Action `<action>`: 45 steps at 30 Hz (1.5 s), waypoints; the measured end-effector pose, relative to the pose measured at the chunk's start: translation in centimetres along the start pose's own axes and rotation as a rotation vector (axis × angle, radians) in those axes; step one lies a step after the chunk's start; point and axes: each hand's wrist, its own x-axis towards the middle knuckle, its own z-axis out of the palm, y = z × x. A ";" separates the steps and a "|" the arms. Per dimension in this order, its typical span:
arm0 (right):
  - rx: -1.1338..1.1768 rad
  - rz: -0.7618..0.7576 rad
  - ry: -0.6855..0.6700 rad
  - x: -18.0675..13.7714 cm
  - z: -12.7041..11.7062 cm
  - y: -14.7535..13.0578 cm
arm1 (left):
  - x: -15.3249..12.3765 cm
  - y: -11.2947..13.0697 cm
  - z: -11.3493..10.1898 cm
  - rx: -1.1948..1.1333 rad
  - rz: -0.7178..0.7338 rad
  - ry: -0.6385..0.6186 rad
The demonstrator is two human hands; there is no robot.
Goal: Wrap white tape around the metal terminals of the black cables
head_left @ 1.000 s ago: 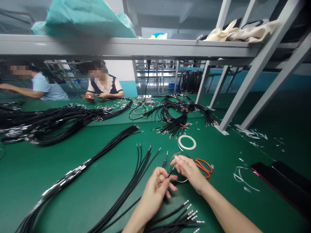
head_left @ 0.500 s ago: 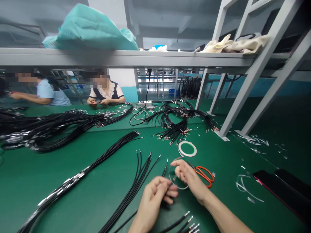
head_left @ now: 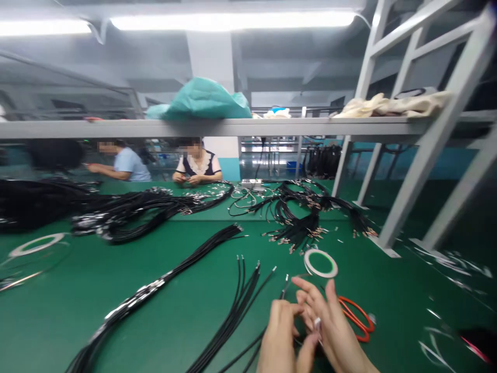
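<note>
Take the white tape roll (head_left: 307,263) as the landmark: the left hand (head_left: 280,334) and the right hand (head_left: 330,326) meet on its near side, close together. The left hand's fingers are curled narrow, but whatever they might pinch is hidden, so I cannot tell if they hold anything. The right hand is spread wider, a finger stretched out and others loosely bent; a small white piece (head_left: 317,324) shows against it, though whether it is gripped I cannot tell. Loose black cables (head_left: 235,316) lie to the near left of the roll, and orange-handled scissors (head_left: 363,339) to its near right, beside the right hand. With parts this slim, good handling probably means a steady pinch from the left while the right makes the small movements, light pressure, and knuckles clear of the scissors and of the cables' metal tips (head_left: 258,264), which could snag.
</note>
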 end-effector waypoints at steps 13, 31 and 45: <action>-0.142 -0.004 -0.110 0.4 -0.2 1.6 | 2.7 2.1 -5.1 -0.032 0.014 0.022; -0.388 -0.050 -0.197 0.2 0.2 0.9 | 2.3 -1.2 -4.8 -0.060 0.001 0.074; -0.681 -0.394 -0.111 0.1 -0.2 2.0 | 1.6 -0.6 -3.9 -0.141 -0.079 0.025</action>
